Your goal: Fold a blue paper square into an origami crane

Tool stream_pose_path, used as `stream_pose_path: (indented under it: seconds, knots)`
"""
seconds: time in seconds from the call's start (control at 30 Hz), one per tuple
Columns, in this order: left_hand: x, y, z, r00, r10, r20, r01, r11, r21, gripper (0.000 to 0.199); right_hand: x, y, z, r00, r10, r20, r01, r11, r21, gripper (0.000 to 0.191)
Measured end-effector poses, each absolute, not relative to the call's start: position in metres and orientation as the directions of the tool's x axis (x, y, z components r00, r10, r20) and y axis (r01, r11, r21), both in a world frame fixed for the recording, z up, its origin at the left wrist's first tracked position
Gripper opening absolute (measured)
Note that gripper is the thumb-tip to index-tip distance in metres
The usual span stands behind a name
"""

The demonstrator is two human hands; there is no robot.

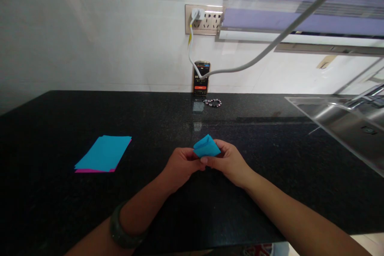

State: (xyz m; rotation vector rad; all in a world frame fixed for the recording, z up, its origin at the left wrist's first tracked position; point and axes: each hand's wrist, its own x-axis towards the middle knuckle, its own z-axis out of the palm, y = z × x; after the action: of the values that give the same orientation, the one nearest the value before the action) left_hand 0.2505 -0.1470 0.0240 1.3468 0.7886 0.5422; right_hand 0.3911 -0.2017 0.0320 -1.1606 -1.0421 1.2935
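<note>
A small folded piece of blue paper (209,149) is held up between both hands, above the front half of the black countertop (168,116). My left hand (181,167) pinches its left lower edge with thumb and fingers. From the other side, my right hand (229,163) grips the right edge, its thumb along the bottom near the left thumb. The top of the folded paper shows a layered, slightly open edge. Some of the fingers are hidden behind the paper. To the left lies a stack of blue and pink paper sheets (105,153).
A phone (201,82) leans upright against the wall, with a beaded strap (213,103) beside it. A white charger (197,13) sits in the wall socket, and a thick grey cable (255,61) crosses the upper right. At right is a steel sink (345,116).
</note>
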Motion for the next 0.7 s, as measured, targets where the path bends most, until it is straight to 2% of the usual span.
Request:
stream_pose_path:
  seconds: [0.23, 0.37, 0.57, 0.7]
  knots:
    - [0.252, -0.150, 0.027, 0.655, 0.735, -0.176, 0.075, 0.168, 0.983, 0.013, 0.393, -0.201, 0.028, 0.061, 0.993, -0.103, -0.107, -0.096, -0.990, 0.014]
    - [0.252, -0.148, 0.023, 0.661, 0.730, -0.174, 0.090, 0.153, 0.984, 0.016, 0.394, -0.202, 0.029, 0.107, 0.989, -0.098, -0.091, -0.088, -0.992, 0.014]
    - [0.250, -0.147, 0.018, 0.682, 0.700, -0.211, 0.181, 0.117, 0.976, 0.021, 0.400, -0.199, 0.030, 0.233, 0.970, -0.075, -0.257, -0.013, -0.966, 0.016]
    - [0.251, -0.149, 0.019, 0.685, 0.696, -0.215, 0.159, 0.145, 0.977, 0.022, 0.404, -0.198, 0.032, 0.250, 0.965, -0.074, -0.267, -0.005, -0.964, 0.015]
